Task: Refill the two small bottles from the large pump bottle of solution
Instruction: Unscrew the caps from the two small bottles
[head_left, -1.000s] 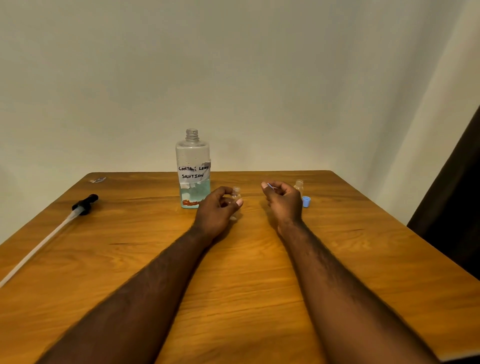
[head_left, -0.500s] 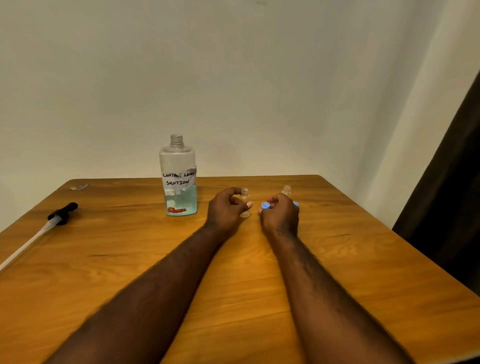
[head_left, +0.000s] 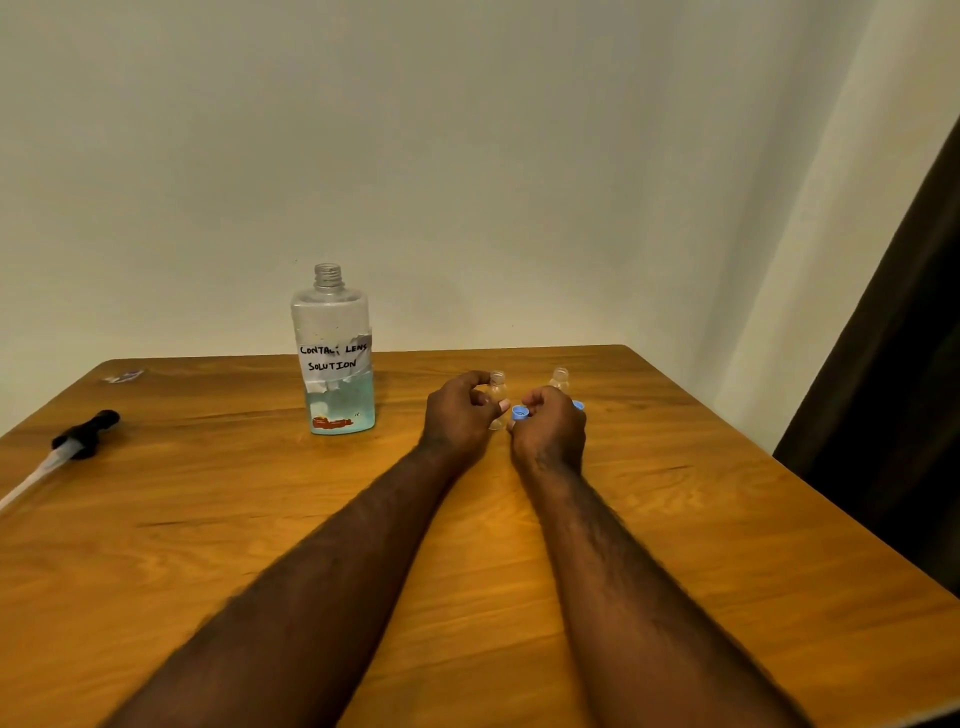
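Note:
The large clear bottle (head_left: 336, 353), labelled "contact lens solution", stands open-necked on the wooden table (head_left: 260, 519), with blue liquid in its lower third. My left hand (head_left: 460, 413) grips a small clear bottle (head_left: 497, 382) that stands uncapped on the table. My right hand (head_left: 550, 426) pinches a small blue cap (head_left: 520, 413) right next to that bottle. Behind my right hand stands the second small clear bottle (head_left: 560, 376), uncapped, and another blue cap (head_left: 578, 406) peeks out beside the knuckles.
The black pump head with its long white tube (head_left: 78, 434) lies on the table at the far left. A small scrap of clear wrapping (head_left: 122, 375) lies at the back left corner. A dark curtain (head_left: 893, 364) hangs at the right.
My right hand has picked up a blue cap and brought it left, close to the small bottle in my left hand. The camera view has shifted to the right.

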